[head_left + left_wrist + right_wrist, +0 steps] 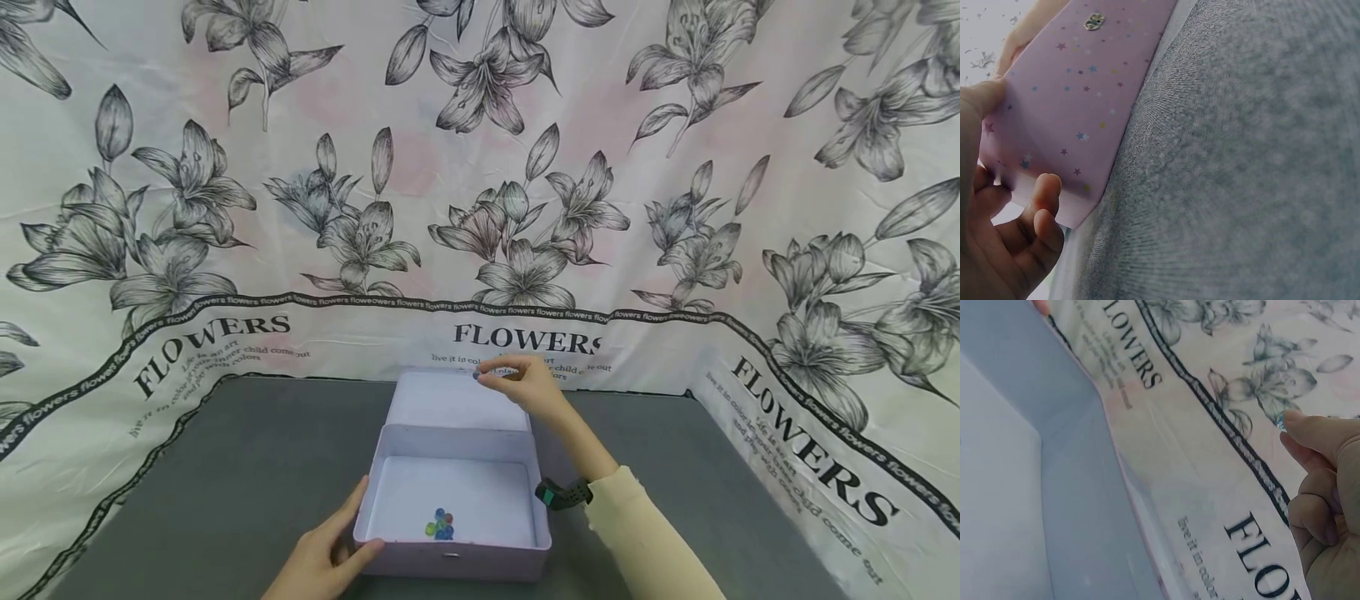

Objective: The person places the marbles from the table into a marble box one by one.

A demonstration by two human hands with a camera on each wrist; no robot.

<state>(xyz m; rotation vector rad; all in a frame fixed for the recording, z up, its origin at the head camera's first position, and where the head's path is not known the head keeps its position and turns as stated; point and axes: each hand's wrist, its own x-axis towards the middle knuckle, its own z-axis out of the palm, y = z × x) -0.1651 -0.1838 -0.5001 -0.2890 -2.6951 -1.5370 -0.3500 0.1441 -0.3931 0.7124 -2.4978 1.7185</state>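
Note:
A pale purple box (405,560) with its lid (442,400) tipped back stands on the dark grey table. My left hand (326,546) grips its near left corner, thumb at the front wall and fingers along the left side. In the left wrist view the front wall (1072,106) shows printed stars and a metal clasp. Several coloured glass marbles (440,527) lie together near the box's front. Above the raised lid, my right hand (531,387) pinches a small bluish glass marble (1281,421) between thumb and index finger.
A white cloth (360,333) printed with flowers and lettering hangs behind the table (277,450) and along both sides. A dark band (564,494) circles the right wrist over the cream sleeve (637,533).

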